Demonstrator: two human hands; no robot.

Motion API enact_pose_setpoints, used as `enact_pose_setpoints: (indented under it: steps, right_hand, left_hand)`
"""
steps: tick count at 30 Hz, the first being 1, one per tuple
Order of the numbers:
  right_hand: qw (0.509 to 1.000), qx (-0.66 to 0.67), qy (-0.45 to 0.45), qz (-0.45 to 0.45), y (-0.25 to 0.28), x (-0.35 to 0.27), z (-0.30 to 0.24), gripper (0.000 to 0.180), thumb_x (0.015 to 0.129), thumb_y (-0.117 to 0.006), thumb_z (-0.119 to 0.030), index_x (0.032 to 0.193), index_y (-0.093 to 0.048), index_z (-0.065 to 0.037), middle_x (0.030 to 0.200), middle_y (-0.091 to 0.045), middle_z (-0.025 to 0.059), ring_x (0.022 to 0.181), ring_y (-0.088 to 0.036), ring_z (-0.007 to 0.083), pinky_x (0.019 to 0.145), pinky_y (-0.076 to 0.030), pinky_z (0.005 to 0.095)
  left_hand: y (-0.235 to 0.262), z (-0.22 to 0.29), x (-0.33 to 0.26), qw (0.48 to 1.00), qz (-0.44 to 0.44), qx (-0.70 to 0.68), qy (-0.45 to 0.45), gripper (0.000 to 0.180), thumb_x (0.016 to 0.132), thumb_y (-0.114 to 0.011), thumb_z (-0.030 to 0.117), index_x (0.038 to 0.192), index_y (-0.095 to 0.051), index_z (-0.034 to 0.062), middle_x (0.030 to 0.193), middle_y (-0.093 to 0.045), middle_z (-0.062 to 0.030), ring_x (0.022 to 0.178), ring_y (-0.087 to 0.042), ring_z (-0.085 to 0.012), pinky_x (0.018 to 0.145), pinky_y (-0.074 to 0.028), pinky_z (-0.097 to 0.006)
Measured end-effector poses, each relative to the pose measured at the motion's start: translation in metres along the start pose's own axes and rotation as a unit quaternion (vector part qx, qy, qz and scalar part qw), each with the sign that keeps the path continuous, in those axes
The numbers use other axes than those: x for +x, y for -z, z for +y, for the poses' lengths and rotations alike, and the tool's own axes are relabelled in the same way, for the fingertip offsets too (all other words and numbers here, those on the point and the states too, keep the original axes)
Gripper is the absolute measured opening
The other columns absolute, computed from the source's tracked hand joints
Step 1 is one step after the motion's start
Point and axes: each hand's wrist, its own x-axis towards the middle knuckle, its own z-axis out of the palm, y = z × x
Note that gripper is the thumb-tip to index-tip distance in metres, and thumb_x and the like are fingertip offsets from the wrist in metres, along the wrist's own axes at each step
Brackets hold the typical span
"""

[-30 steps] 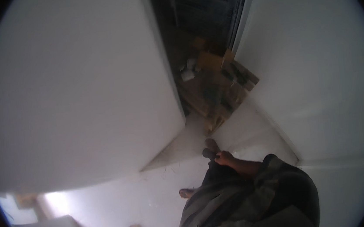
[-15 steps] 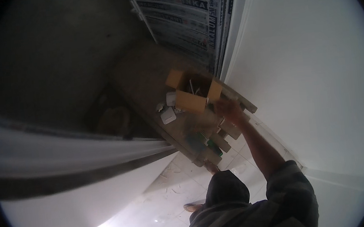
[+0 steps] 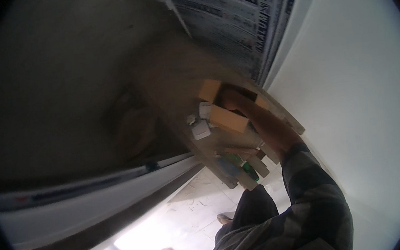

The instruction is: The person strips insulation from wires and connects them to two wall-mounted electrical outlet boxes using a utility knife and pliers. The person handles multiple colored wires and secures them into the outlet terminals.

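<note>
My right hand (image 3: pixel 231 101) reaches down into an open cardboard box (image 3: pixel 228 118), and my forearm crosses over its near flap. The fingers are lost in the dark inside of the box, so what they touch is hidden. Beside the box, on its left, lie two white square plates or covers (image 3: pixel 201 129) and a small pale crumpled piece (image 3: pixel 191 120). My left hand does not show.
The box stands on a dusty wooden plank surface (image 3: pixel 170 63). Wood pieces (image 3: pixel 258 166), a green object (image 3: pixel 249 170) and a bluish object (image 3: pixel 228 166) lie at its near end. A white wall (image 3: pixel 347 57) rises on the right; a printed film-covered panel (image 3: pixel 228 21) stands behind.
My right hand has gone from beside the box's near right corner into the box. My left hand, earlier at the near edge of the planks, has left view. The whole view has shifted slightly.
</note>
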Motion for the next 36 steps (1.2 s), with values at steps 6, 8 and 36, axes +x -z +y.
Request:
enact_pose_setpoints:
  steps: [6, 8, 36]
  right_hand:
    - [0.996, -0.091, -0.018, -0.018, 0.015, 0.009, -0.007, 0.031, 0.093, -0.065, -0.027, 0.110, -0.075, -0.003, 0.117, -0.073, 0.0184, 0.105, -0.069, 0.0369, 0.093, -0.054, 0.0452]
    - [0.993, -0.115, -0.014, 0.006, 0.031, 0.004, -0.005, 0.029, 0.093, -0.064, -0.025, 0.109, -0.076, -0.003, 0.116, -0.073, 0.0179, 0.105, -0.070, 0.0359, 0.093, -0.055, 0.0447]
    - [0.810, 0.227, 0.540, -0.033, -0.009, -0.356, -0.276, 0.035, 0.089, -0.065, -0.015, 0.120, -0.068, 0.000, 0.111, -0.071, 0.0222, 0.103, -0.068, 0.0376, 0.093, -0.054, 0.0447]
  left_hand:
    - [-0.016, -0.030, -0.023, 1.000, 0.012, -0.022, -0.010, 0.040, 0.103, -0.063, 0.034, 0.122, -0.073, -0.0006, 0.108, -0.077, -0.0127, 0.103, -0.069, -0.0167, 0.093, -0.055, -0.032]
    - [-0.032, -0.033, -0.027, 0.992, 0.027, -0.121, -0.002, 0.020, 0.101, -0.059, 0.018, 0.104, -0.072, 0.0035, 0.104, -0.075, -0.0100, 0.091, -0.071, -0.0234, 0.083, -0.056, -0.040]
    - [0.021, 0.089, -0.069, 0.856, 0.144, -0.282, -0.410, 0.064, 0.092, -0.079, 0.035, 0.143, -0.057, 0.0026, 0.126, -0.070, -0.0181, 0.117, -0.068, -0.0261, 0.099, -0.056, -0.042]
